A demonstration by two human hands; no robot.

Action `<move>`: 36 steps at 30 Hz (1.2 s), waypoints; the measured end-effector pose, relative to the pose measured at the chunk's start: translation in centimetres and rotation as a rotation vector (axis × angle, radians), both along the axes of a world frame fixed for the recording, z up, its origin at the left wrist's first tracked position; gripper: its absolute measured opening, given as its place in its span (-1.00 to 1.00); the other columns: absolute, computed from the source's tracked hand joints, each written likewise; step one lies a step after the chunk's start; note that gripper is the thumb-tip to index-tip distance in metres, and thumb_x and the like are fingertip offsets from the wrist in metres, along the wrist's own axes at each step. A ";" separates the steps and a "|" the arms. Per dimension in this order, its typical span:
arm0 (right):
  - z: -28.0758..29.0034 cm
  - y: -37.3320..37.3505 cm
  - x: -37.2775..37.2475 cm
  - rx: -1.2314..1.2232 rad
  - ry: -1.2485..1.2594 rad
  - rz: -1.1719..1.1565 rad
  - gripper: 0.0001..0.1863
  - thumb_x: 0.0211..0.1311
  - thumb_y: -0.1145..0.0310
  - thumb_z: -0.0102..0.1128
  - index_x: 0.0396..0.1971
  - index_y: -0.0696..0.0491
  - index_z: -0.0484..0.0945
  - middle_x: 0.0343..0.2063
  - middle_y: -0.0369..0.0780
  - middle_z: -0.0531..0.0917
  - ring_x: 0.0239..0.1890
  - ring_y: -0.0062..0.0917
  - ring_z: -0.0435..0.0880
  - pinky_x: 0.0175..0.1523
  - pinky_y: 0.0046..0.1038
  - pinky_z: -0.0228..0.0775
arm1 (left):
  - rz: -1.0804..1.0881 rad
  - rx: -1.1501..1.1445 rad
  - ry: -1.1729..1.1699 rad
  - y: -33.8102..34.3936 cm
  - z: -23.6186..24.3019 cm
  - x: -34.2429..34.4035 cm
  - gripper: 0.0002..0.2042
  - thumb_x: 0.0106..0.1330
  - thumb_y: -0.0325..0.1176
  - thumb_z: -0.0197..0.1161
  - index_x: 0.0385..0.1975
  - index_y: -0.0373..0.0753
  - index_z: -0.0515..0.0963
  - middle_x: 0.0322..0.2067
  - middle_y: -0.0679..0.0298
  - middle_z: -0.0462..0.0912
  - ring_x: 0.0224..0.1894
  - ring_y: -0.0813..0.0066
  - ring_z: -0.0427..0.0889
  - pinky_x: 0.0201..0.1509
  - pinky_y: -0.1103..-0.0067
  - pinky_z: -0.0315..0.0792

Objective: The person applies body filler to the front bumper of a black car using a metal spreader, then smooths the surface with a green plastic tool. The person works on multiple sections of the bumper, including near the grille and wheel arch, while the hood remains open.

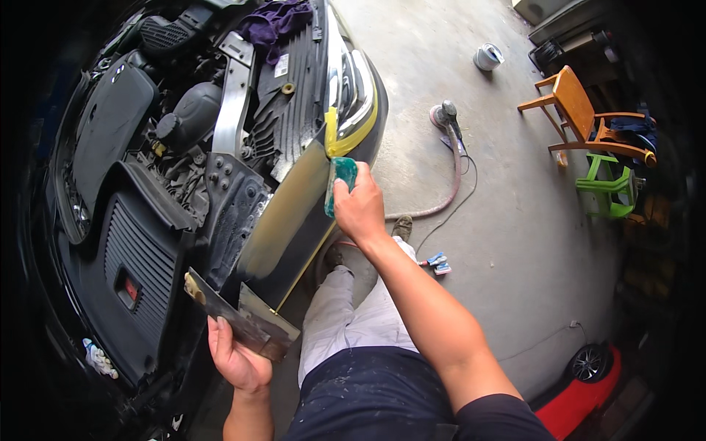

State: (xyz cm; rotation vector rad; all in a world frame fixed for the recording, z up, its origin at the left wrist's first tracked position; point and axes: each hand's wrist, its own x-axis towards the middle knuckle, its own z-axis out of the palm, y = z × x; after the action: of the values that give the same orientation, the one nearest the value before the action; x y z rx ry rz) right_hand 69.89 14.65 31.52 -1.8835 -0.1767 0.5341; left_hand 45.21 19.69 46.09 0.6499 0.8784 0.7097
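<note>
My right hand [359, 204] is closed on a translucent green flat spreader [340, 169], held at the corner of the car's front fender panel [265, 235], beside yellow masking tape [350, 141] under the headlamp [353, 84]. The panel has a tan, smoothed patch over dark paint. Lower left, my left hand [239, 349] grips a dark flat mixing board [254, 329] with tan paste on its left end, beside the engine bay edge.
An engine bay [118, 125] with a purple cloth [265, 26] fills the left. On the floor are a sander with hose [445, 115], a bucket [487, 57] and a small blue-white object [437, 262]. An orange chair [570, 99], green stool [603, 187] and red toy car [573, 400] stand right.
</note>
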 end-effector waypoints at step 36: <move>11.6 9.4 -11.0 -0.362 -0.211 1.023 -0.70 0.14 0.27 0.12 -0.35 0.25 0.58 -0.35 0.18 0.66 -0.19 0.09 0.67 0.02 -0.07 0.53 | 0.211 -0.033 -0.025 2.9 0.8 -13.0 -0.75 0.50 -0.41 0.00 0.10 -0.29 0.42 -0.10 0.27 0.63 -0.07 0.48 0.60 0.14 0.52 0.44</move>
State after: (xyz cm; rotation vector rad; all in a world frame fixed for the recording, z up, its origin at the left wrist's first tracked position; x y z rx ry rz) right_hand 58.94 24.04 43.08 -2.1055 -1.2948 1.0933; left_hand 32.20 22.63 46.89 0.5224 0.9422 0.8890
